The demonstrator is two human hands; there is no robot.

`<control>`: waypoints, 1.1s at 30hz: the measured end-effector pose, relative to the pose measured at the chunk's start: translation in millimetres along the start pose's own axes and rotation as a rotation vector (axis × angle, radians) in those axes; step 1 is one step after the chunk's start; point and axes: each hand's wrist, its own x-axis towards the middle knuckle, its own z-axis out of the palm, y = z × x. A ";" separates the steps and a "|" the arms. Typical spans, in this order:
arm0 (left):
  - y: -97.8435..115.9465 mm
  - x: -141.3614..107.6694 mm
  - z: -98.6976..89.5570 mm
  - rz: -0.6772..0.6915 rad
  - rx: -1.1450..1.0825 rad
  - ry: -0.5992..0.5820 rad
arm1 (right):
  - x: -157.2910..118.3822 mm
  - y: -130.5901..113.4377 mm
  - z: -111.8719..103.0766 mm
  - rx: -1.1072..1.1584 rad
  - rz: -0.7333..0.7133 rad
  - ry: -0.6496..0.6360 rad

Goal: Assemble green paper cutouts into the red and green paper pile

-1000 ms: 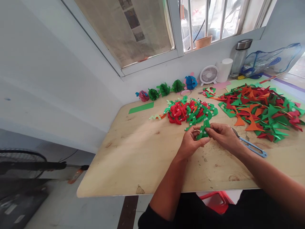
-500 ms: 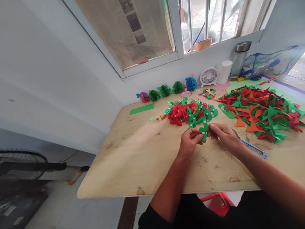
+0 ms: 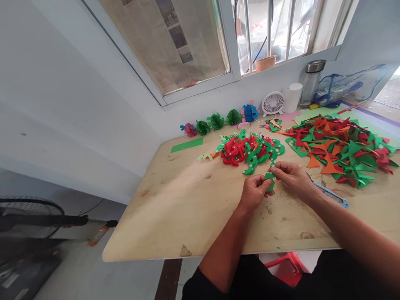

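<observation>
Left hand (image 3: 254, 192) lower and farther right than in earlier frame; cutout's white-marked upper part shows less. Left fingers closed, pinching lower part of green paper cutout (image 3: 269, 177); right hand (image 3: 292, 177), fingers closed on upper end. Cutout above bench (image 3: 175, 208), near side of red-and-green cutout pile (image 3: 234, 151). Far side: three green paper balls (image 3: 216, 121), one pink (image 3: 190, 130), one blue (image 3: 250, 113). Forearms angled inward.
</observation>
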 end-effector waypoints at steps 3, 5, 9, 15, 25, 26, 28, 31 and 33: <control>-0.6 -0.3 -0.1 0.014 0.012 -0.007 | 0.2 0.3 -0.4 -0.017 0.014 -0.019; -0.4 -0.6 -0.2 0.019 0.023 -0.006 | 0.5 1.6 -0.4 -0.015 0.024 -0.018; 0.4 -0.9 -0.1 0.008 0.024 -0.032 | 2.0 6.1 -0.1 -0.006 0.048 0.003; -0.4 0.9 -1.5 0.028 0.035 -0.053 | 2.8 5.3 -0.8 0.002 0.060 0.034; 1.9 1.6 -2.0 0.058 0.002 -0.002 | 2.3 4.7 0.0 -0.003 0.010 -0.040; 2.0 1.4 -1.6 0.055 0.003 -0.009 | 2.4 5.4 0.3 0.004 0.015 -0.036; 2.0 0.9 -0.8 0.045 0.004 -0.016 | 2.6 6.8 0.6 0.014 0.025 -0.022; 2.3 0.2 0.1 0.021 -0.020 0.008 | 3.2 9.1 0.4 -0.008 0.020 0.021; 2.8 -0.2 0.0 0.005 -0.044 0.032 | 3.7 10.2 0.0 -0.026 0.005 0.045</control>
